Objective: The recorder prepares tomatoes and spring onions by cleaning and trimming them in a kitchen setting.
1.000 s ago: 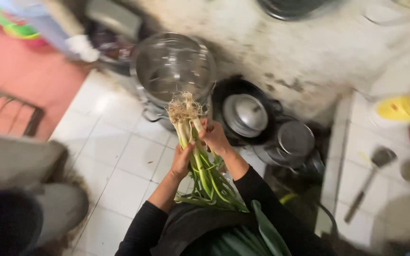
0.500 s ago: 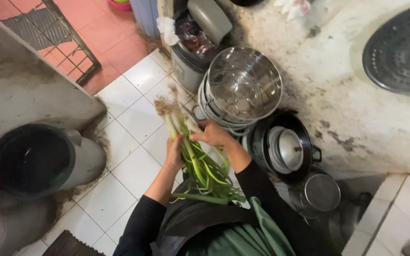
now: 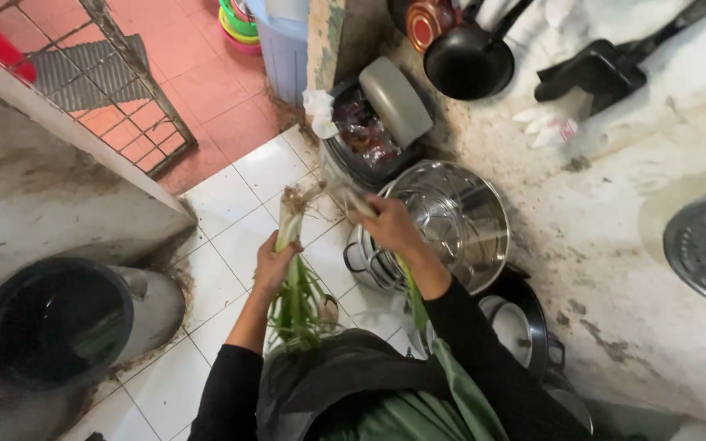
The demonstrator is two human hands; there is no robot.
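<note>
My left hand (image 3: 275, 263) grips the green onion bunch (image 3: 292, 282); my right hand (image 3: 390, 224) is closed on one stalk (image 3: 351, 196), above the steel pot (image 3: 451, 220). Risk: pulling hard may snap the stalk, scattering root soil.

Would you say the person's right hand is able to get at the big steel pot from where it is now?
Probably yes: the right hand hangs just by the rim of the steel pot with nothing between them, though it already grips a leek stalk, so it is not free.

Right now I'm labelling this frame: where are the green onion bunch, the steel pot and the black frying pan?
green onion bunch (image 3: 289, 233), head view, pale stalk.
steel pot (image 3: 484, 214), head view, inner wall.
black frying pan (image 3: 469, 67), head view, bowl.
</note>
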